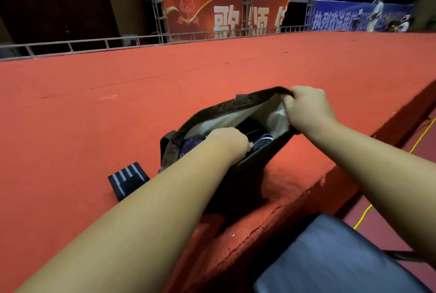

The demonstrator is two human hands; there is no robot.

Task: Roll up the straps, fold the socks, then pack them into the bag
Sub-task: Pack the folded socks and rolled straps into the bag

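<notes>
- 2 bare forearms reach out from right under the camera, over a dark padded chair seat (330, 257) and across the front edge of the red-carpeted platform (118, 115).
- The left hand (227, 141) is down in the mouth of the bag (236, 108), knuckles up, with the fingers curled under among the contents. From here I cannot tell whether they pinch a piece or only push it down.
- The right hand (306, 106) grips the far rim of the bag, fingers wrapped tight over the brown edge. It holds the rim up so the mouth gapes and the cream lining shows.
- The bag is a dark brown tote. It sits on the platform near the front edge, with 1 handle loop flopped to the left.
- Inside I make out dark pieces: a purplish patterned piece (188, 145) beside the left wrist and a pale-lined piece (264, 139) just past the fingers. Which are straps and which are socks I cannot say.
- Packing therefore looks well under way, and the rolling and folding seem finished for whatever is already in there.
- 1 striped bundle (128, 179), black with white bars and folded square, lies on the carpet just left of the bag, partly hidden by the left forearm. I take it for a folded sock, not yet packed.
- What seems left is putting that bundle in and perhaps settling the contents.
</notes>
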